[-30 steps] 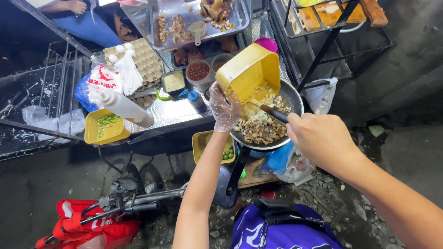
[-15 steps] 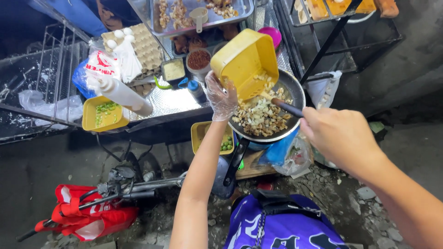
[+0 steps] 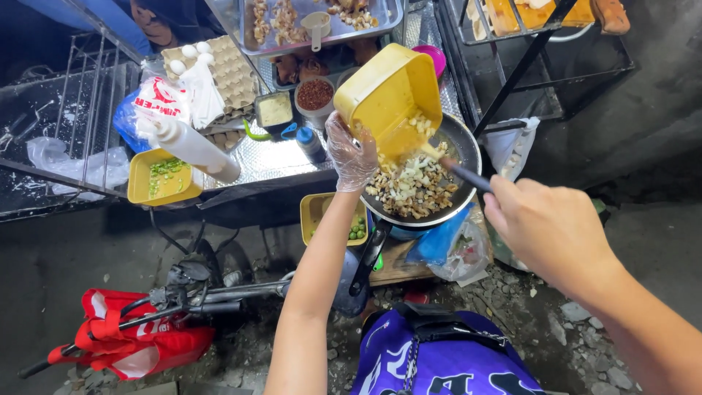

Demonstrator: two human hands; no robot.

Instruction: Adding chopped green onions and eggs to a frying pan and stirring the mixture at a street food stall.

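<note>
Tabletop [image 3: 278, 157] of embossed metal carries the cooking gear; a wire rack [image 3: 73, 95] stands at its left end. Black pan [image 3: 468, 150] sits at the right end of the tabletop, filled with browned meat pieces and chopped white onion [image 3: 409, 186]. Yellow square container [image 3: 387, 99] is tilted steeply over the pan, mouth down, onion bits sliding out. Left hand [image 3: 349, 150], in a clear plastic glove, has its grip closed around the container's lower corner. Right hand [image 3: 548, 227], bare, has its grip wrapped around the dark handle of a utensil [image 3: 464, 174] whose tip reaches into the container's mouth. Egg tray [image 3: 219, 69] lies behind, with a white squeeze bottle [image 3: 194, 146] lying just in front of it. Yellow tub of chopped greens [image 3: 162, 179] sits at the near left edge. Small cup of red chili flakes [image 3: 314, 95] stands behind the container.
</note>
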